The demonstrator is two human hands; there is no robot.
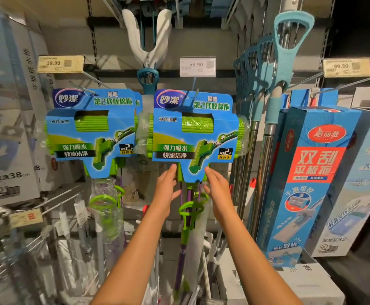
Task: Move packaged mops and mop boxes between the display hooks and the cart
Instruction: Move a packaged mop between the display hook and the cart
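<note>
Store pegboard aisle. Hanging from metal display hook (193, 95) at twelve o'clock: blue-carded green sponge mop package (195, 137). Reaching up, left hand (167, 188) and right hand (218, 187), fingers straight, apart, flanking its lower edge, likely readying to unhook.

packaged mop (192, 137) — blue card, green sponge | hanging upright on display hook (194, 95)

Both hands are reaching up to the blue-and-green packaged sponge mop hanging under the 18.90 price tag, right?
Not quite. In the head view, the left hand and right hand reach the blue-and-green packaged sponge mop under the white 59.90 price tag, not 18.90.
</note>
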